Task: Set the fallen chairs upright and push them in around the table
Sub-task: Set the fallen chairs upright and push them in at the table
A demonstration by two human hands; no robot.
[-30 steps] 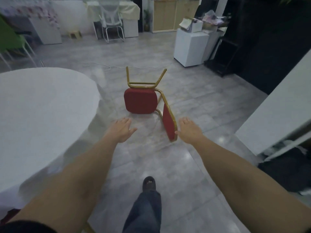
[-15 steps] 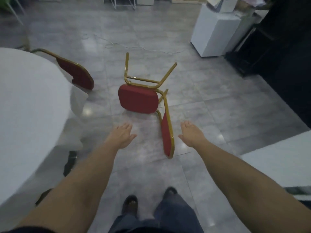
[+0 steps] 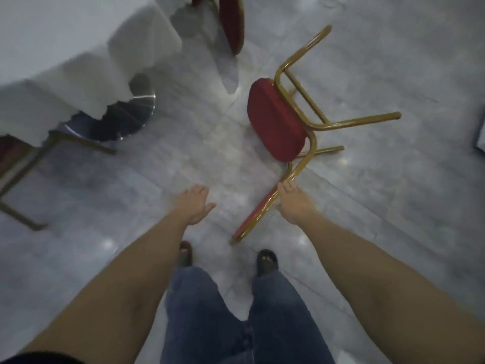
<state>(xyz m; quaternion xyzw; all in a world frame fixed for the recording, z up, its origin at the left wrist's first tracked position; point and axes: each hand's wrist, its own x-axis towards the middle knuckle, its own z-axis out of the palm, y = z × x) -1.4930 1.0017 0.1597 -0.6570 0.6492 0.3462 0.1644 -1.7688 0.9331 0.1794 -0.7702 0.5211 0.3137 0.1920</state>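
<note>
A red chair with a gold frame [image 3: 275, 119] lies on its side on the grey floor, legs pointing right, backrest toward my feet. My right hand [image 3: 294, 203] is open, with its fingertips at the gold frame of the backrest. My left hand [image 3: 195, 204] hovers open above the floor, left of the backrest and apart from it. The table under a white cloth [image 3: 65, 61] fills the upper left, its chrome base [image 3: 126, 114] showing under the hem.
A second red chair [image 3: 231, 19] stands by the table at the top. Gold legs of another chair [image 3: 31, 158] poke out from under the cloth at far left. My feet [image 3: 266, 261] stand just behind the fallen chair. A dark object [image 3: 480, 135] sits at the right edge.
I have stepped closer and my view has tilted down. My right hand has come up against the fallen chair's backrest frame; the left hand stays open beside it. The chair itself lies where it did.
</note>
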